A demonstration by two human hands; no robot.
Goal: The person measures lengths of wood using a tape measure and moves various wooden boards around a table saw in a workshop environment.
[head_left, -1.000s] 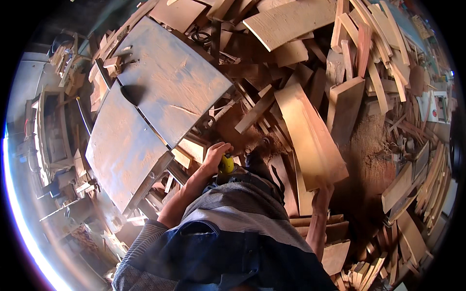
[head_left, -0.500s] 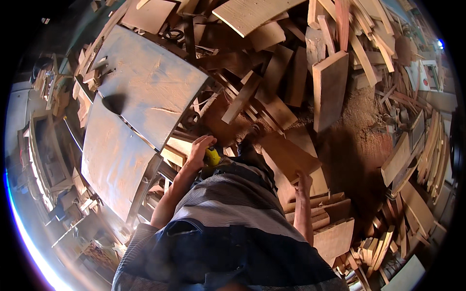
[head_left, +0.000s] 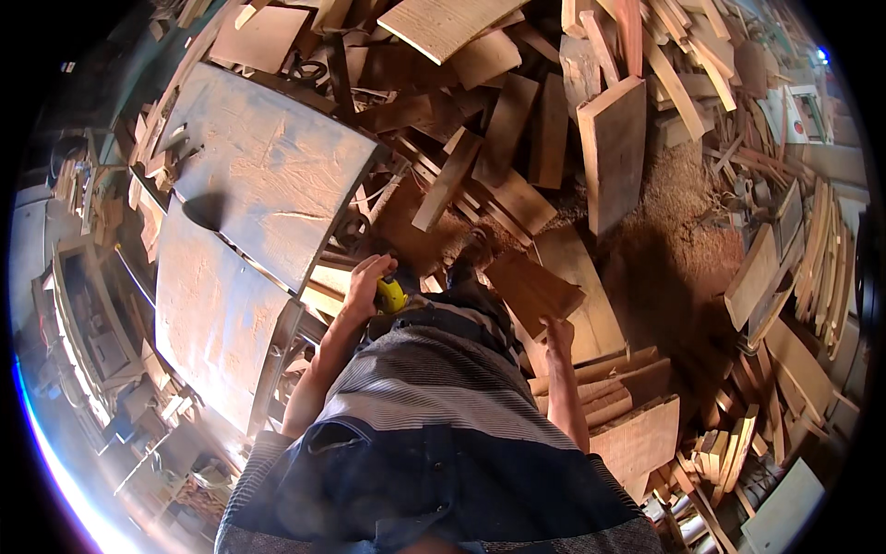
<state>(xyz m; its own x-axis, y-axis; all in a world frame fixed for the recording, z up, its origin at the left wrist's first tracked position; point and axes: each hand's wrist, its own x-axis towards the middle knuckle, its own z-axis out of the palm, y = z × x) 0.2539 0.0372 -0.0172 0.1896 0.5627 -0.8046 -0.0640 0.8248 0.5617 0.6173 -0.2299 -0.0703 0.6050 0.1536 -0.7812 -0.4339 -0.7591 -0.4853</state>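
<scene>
My left hand [head_left: 367, 282] is closed around a yellow tape measure [head_left: 392, 295], close in front of my body at the right edge of a metal machine table. Lower right of it, my right hand [head_left: 557, 334] grips a short brown wooden board [head_left: 531, 288] by its near end. The board's far end points up and to the left, toward my feet. Beneath and beside it lies a larger, lighter board [head_left: 583, 286], partly covered by the held one. No tape is visibly drawn out of the tape measure.
The dusty metal machine table [head_left: 268, 166] stands at my left, with a slot across it. A thick plank [head_left: 614, 152] leans upright ahead on the right. Stacked boards [head_left: 637, 429] lie beside my right forearm. Sawdust [head_left: 683, 203] and scattered offcuts cover the floor.
The whole view has shifted slightly. The board in my right hand has turned a little and come nearer my body. My left hand keeps its hold on the tape measure.
</scene>
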